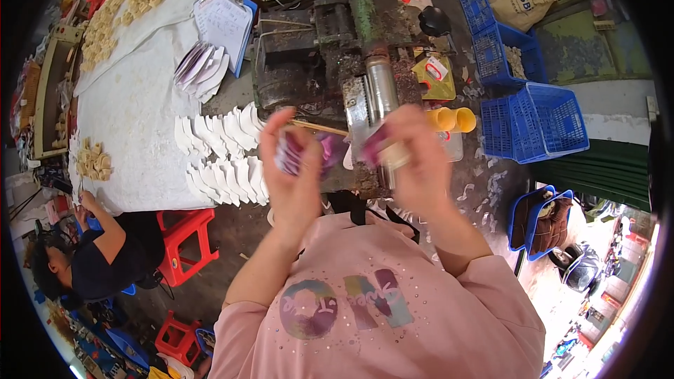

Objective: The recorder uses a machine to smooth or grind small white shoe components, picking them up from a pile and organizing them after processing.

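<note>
- My left hand (291,168) is raised in front of my chest, fingers curled around a small flat piece (289,154) with purple and white colouring; motion blur hides its print and exact outline.
- My right hand (414,161) is raised beside it, closed on a second piece (382,147), purple at one end and pale cream at the other, also blurred.
- The two pieces are near each other but apart, held just in front of the dark, greasy machine (337,49).
- The machine's metal cylinder (382,84) points toward my hands.
- White flat cut-outs (221,161) lie fanned in overlapping rows at the near right corner of the white-covered table (133,112).
- Two yellow cups (453,119) lie on their sides just right of the machine.
- Blue plastic crates (533,119) stand further right.
- Another person (91,253) sits at the table's near edge, beside a red stool (186,242).
</note>
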Available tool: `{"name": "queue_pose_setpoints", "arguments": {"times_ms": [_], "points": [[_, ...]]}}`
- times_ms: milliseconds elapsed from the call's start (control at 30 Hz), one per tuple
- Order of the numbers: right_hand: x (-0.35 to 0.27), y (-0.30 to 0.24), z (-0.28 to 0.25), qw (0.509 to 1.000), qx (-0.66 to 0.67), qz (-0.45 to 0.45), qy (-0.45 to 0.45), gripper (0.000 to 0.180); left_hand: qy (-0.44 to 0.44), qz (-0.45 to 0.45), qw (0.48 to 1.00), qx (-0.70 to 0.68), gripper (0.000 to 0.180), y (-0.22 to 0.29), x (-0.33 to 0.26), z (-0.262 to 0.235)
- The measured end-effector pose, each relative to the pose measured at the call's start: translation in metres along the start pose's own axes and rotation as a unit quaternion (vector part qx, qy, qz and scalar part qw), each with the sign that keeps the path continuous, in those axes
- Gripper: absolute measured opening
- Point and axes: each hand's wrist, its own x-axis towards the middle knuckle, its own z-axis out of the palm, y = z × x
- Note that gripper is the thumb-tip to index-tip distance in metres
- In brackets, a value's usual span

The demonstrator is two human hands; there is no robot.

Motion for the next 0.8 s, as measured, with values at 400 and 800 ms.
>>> {"name": "queue_pose_setpoints", "arguments": {"times_ms": [400,800], "points": [[0.018,0.052,-0.06,0.922,-0.279,0.115,-0.244,0.012,-0.268,0.092,0.899,0.334,0.052,-0.028,-0.002,0.014],[-0.004,0.068,-0.072,0.961,-0.131,0.233,-0.07,0.022,0.004,0.09,0.907,0.411,0.037,-0.048,0.013,-0.12]]}}
